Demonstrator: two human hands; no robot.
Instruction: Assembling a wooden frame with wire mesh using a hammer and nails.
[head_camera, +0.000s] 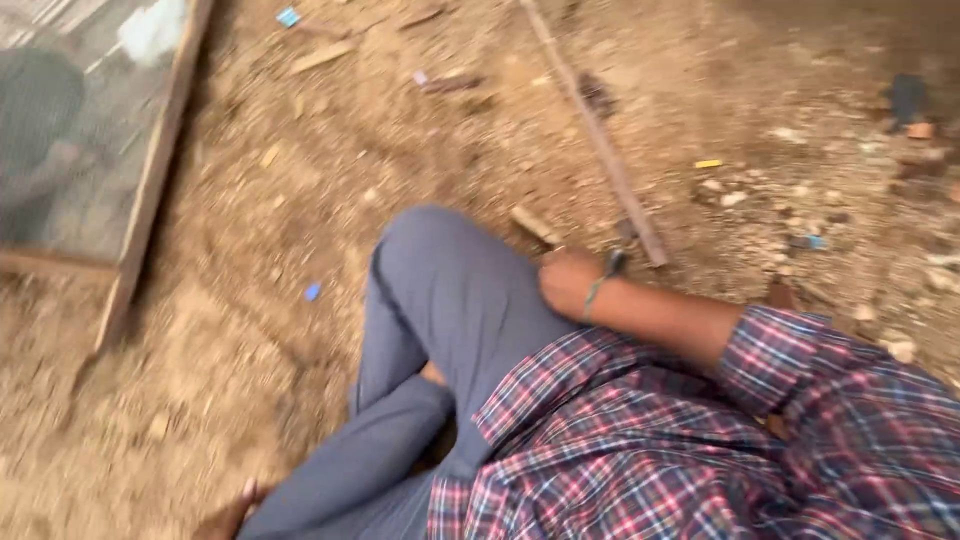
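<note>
My right hand (568, 282) rests on my thigh, just below the bent knee of my grey trousers (440, 290). Its fingers are curled in and nothing shows inside them. A thin green band circles the wrist, and a plaid shirt sleeve (790, 350) covers the upper arm. A short wood offcut (535, 225) lies on the ground just beyond the hand. A long thin wooden strip (600, 140) runs diagonally from the top of the view down to near my wrist. My left hand is out of view. A bare foot (230, 512) shows at the lower left.
A wooden frame (150, 180) with grey mesh lies at the upper left on the dirt ground. Wood chips, small stones, blue scraps (312, 291) and a yellow scrap (708, 163) are scattered over the sandy soil. The picture is motion-blurred.
</note>
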